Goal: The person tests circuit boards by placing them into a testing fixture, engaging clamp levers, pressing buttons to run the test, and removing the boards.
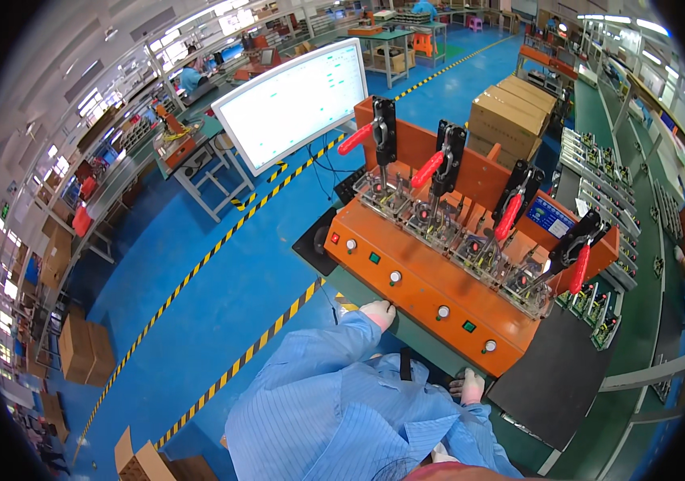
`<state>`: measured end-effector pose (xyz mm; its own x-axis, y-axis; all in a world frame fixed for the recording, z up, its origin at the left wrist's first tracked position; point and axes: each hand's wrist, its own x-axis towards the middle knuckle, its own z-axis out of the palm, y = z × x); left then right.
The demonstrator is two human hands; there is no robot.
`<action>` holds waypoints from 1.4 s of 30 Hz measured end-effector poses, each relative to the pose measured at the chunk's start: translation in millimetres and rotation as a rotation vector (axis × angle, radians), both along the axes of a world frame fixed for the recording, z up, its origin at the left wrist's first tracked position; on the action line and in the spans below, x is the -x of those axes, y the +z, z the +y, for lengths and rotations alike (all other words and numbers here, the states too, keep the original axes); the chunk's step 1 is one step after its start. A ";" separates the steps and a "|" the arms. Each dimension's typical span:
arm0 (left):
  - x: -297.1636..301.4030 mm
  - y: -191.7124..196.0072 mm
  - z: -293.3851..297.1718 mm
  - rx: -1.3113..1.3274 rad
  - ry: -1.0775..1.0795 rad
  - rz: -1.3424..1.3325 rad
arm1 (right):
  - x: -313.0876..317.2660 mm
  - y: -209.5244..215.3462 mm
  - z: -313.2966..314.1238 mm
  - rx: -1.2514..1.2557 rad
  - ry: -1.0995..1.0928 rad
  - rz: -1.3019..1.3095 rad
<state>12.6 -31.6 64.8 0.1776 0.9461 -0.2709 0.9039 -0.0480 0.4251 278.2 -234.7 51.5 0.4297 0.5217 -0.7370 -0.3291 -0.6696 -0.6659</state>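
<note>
A wait seems in hand: before the fixture [419, 290] on the desk [416, 332], the left hand [378, 314] is curled, its grip hidden, the right hand [468, 387] loosely spread. For its levers [428, 170], a reach across would be needed.

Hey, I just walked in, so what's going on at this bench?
A person in a blue striped work coat is at a green bench, facing an orange test fixture. Their left hand and right hand are by the bench's front edge; neither visibly holds anything. Four red-handled clamps stand along the fixture above clear plates. A lit monitor is beyond it to the left, and circuit boards sit to the right.
</note>
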 end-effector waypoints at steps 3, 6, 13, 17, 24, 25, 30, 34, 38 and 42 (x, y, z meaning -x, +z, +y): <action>-0.4 -1.3 0.8 0.012 0.005 0.010 | -1.5 -3.5 -1.0 -0.012 0.008 0.010; -0.6 3.0 -1.1 0.002 0.005 0.004 | -3.6 -10.2 -1.0 0.006 0.004 0.015; -0.7 -1.8 -1.5 -0.004 -0.001 -0.002 | 1.4 5.5 -0.9 0.019 -0.013 0.009; -0.7 -2.2 -2.8 0.008 -0.023 -0.011 | 1.1 -1.6 -0.9 0.007 -0.003 0.012; 0.2 -4.8 4.2 0.041 -0.044 0.072 | 3.0 0.0 -1.5 0.006 -0.017 0.016; 0.2 -5.1 5.2 0.029 -0.037 0.061 | 3.1 1.7 -0.9 -0.006 -0.007 0.012; -1.8 -9.0 4.1 0.010 -0.046 0.020 | 2.2 3.7 -0.2 0.006 0.001 0.039; 0.7 -11.9 4.0 0.009 -0.023 -0.005 | 2.0 0.6 2.3 0.035 -0.018 0.039; -0.9 -10.0 3.6 0.008 -0.003 0.011 | 0.7 -0.3 2.0 0.050 -0.001 0.053; 1.0 -12.1 4.4 0.018 -0.003 0.020 | 1.1 -0.5 1.3 0.039 0.008 0.065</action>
<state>11.6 -27.2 52.7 0.1749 0.9404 -0.2918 0.9120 -0.0431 0.4078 277.2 -233.4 51.0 0.3763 0.4951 -0.7831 -0.3657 -0.6972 -0.6165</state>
